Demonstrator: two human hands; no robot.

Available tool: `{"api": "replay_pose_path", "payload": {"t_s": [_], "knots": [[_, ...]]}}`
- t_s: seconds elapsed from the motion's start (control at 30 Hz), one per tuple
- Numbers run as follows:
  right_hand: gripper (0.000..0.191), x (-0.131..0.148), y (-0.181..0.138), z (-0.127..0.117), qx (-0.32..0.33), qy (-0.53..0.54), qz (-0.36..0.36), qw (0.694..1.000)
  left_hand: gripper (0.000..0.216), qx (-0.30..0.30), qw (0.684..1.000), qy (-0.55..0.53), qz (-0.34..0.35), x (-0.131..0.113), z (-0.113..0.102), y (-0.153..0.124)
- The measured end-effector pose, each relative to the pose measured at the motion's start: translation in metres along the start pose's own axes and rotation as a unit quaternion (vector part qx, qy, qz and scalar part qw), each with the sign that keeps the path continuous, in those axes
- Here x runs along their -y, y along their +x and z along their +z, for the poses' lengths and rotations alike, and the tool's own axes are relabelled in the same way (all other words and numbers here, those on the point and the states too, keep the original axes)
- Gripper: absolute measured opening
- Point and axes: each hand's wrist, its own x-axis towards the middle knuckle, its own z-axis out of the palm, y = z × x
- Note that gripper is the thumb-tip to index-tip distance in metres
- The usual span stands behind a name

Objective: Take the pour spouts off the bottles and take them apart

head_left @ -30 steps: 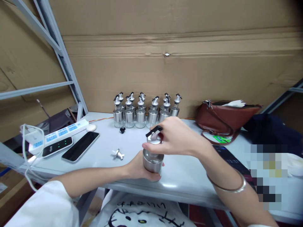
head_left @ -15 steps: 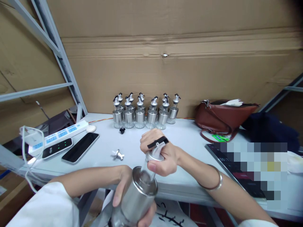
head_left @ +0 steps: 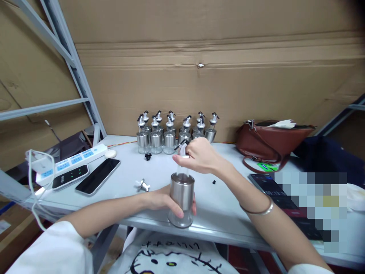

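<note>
A glass oil bottle with a steel sleeve (head_left: 182,190) stands upright at the table's front edge. My left hand (head_left: 167,201) is wrapped around its lower body, some fingers hidden behind it. My right hand (head_left: 201,155) is closed around the pourer spout (head_left: 183,147) at the bottle's top; its black flap and pale spout show beside the thumb. On the table to the left lies a loose silver pourer (head_left: 143,185). A black stopper (head_left: 147,156) rests in front of the bottle rows, and a tiny black piece (head_left: 214,182) lies right of my bottle.
Several similar bottles (head_left: 156,141) with pourers stand in rows at the back. On the left are a power strip (head_left: 75,163), a black device (head_left: 70,177) and a phone (head_left: 98,176). A brown handbag (head_left: 273,140) and a partly blurred dark screen (head_left: 265,186) occupy the right.
The bottle has gone from tilted near my lap to upright at the table's edge, both hands moving up and forward with it. The tiny black piece on the right now shows.
</note>
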Motion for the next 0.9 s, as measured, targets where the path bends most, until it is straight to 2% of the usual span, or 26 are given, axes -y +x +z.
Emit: {"api": "replay_pose_path", "payload": {"t_s": [0.07, 0.2, 0.3, 0.4, 0.47, 0.53, 0.6, 0.63, 0.77, 0.9], "knots": [[0.058, 0.0, -0.002, -0.007, 0.047, 0.012, 0.025, 0.999, 0.048, -0.031, 0.998, 0.053, 0.0, -0.002, 0.001, -0.002], [0.053, 0.002, -0.007, -0.014, 0.159, 0.154, -0.015, 0.975, 0.045, 0.003, 0.993, 0.115, -0.017, -0.004, 0.003, -0.004], [0.053, 0.0, -0.006, -0.009, 0.157, 0.235, -0.002, 0.959, 0.045, 0.012, 0.996, 0.083, -0.012, -0.003, 0.001, -0.004], [0.043, 0.0, -0.001, 0.0, 0.123, 0.314, 0.033, 0.941, 0.046, -0.039, 0.998, 0.05, 0.015, -0.001, -0.002, -0.001], [0.032, 0.006, 0.001, 0.003, 0.102, 0.419, 0.067, 0.9, 0.045, -0.078, 0.995, 0.048, 0.036, -0.001, -0.002, 0.001], [0.026, 0.015, 0.0, 0.005, 0.079, 0.529, 0.111, 0.838, 0.044, -0.117, 0.99, 0.064, 0.049, -0.002, 0.0, 0.002], [0.025, 0.024, -0.003, 0.006, 0.052, 0.577, 0.145, 0.802, 0.042, -0.149, 0.983, 0.091, 0.048, -0.004, 0.003, 0.003], [0.026, 0.028, -0.005, 0.007, 0.034, 0.575, 0.156, 0.803, 0.042, -0.159, 0.981, 0.104, 0.046, -0.005, 0.005, 0.004], [0.031, 0.037, -0.008, 0.014, -0.032, 0.513, 0.17, 0.841, 0.042, -0.176, 0.977, 0.119, 0.038, -0.008, 0.01, 0.005], [0.034, 0.039, -0.009, 0.019, -0.056, 0.49, 0.162, 0.855, 0.044, -0.172, 0.978, 0.117, 0.032, -0.007, 0.01, 0.005]]}}
